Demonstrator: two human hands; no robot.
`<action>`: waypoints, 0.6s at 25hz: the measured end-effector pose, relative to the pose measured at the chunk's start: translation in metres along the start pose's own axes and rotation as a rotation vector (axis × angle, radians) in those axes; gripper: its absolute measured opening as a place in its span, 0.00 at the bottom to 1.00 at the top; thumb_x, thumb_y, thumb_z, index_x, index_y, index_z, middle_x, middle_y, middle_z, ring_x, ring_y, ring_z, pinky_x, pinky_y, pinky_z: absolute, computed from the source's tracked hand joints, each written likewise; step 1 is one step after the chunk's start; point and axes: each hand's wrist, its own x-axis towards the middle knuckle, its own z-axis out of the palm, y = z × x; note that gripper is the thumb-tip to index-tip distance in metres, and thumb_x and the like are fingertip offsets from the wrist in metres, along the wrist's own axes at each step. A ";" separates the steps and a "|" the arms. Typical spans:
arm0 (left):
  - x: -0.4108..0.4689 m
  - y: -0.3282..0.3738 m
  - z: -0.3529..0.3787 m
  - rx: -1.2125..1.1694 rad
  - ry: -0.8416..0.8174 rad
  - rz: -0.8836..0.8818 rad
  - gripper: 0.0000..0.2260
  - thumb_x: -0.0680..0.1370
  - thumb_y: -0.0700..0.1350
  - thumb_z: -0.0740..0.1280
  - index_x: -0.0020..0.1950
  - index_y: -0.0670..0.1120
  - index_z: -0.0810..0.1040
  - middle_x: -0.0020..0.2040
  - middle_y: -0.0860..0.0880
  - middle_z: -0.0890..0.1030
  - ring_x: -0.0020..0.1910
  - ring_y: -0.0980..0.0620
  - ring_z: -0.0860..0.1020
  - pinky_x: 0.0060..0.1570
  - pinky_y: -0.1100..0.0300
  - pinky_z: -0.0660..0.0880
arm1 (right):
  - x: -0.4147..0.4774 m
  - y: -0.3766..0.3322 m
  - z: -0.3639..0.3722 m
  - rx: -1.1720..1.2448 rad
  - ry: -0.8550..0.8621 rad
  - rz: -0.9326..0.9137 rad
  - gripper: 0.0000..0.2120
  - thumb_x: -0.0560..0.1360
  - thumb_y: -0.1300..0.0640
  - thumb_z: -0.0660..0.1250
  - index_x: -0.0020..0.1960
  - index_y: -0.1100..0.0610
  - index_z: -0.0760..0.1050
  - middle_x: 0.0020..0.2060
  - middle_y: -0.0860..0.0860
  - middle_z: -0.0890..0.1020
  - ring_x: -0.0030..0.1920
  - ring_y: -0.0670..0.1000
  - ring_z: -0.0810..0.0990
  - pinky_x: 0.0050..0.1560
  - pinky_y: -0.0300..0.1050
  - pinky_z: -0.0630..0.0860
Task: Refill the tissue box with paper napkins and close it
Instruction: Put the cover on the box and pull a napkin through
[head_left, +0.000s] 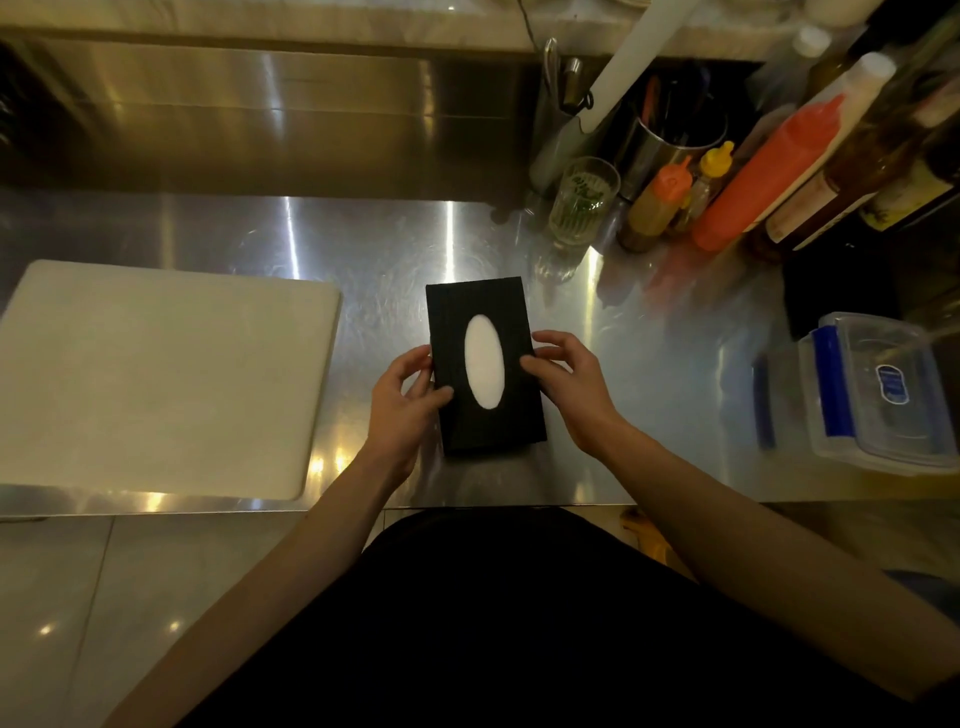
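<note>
Both hands clasp the black tissue box (485, 364) on the steel counter (363, 249) — left hand (402, 402), right hand (569, 387). Left of the grip a white board (156, 379); right, a plastic container (872, 389); beyond, a glass (582, 202) — well apart.

Head camera, steeply down over countertop (363, 249)

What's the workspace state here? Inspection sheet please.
Surface: stainless steel counter, reflective, bare around the box.
Job's things: black rectangular tissue box lying flat, white napkins showing in its oval opening.
Clutter: white cutting board to the left; ribbed glass, orange squeeze bottle and clear plastic lidded container to the right.
Grippers: left hand and right hand grip the box's long sides.
Cables: nothing seen.
Surroundings: steel backsplash; tiled floor.
</note>
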 end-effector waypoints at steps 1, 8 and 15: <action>0.000 -0.005 0.000 0.027 0.012 0.000 0.24 0.74 0.27 0.66 0.65 0.47 0.73 0.59 0.54 0.76 0.56 0.59 0.77 0.52 0.67 0.78 | 0.000 0.003 0.001 -0.031 -0.017 -0.004 0.16 0.75 0.54 0.71 0.60 0.45 0.73 0.53 0.45 0.77 0.53 0.46 0.78 0.46 0.33 0.75; -0.001 -0.026 0.003 0.198 -0.018 0.010 0.27 0.73 0.26 0.66 0.70 0.43 0.69 0.70 0.46 0.70 0.71 0.50 0.70 0.66 0.58 0.71 | 0.005 0.025 0.007 -0.438 -0.059 -0.186 0.18 0.72 0.50 0.73 0.60 0.42 0.73 0.59 0.49 0.70 0.59 0.47 0.71 0.63 0.46 0.73; 0.003 -0.032 0.000 0.244 -0.037 0.034 0.25 0.74 0.28 0.67 0.69 0.44 0.70 0.70 0.47 0.70 0.71 0.51 0.69 0.63 0.66 0.71 | 0.020 0.024 0.013 -1.047 -0.142 -0.385 0.35 0.69 0.38 0.72 0.73 0.40 0.63 0.78 0.54 0.48 0.77 0.60 0.47 0.73 0.57 0.51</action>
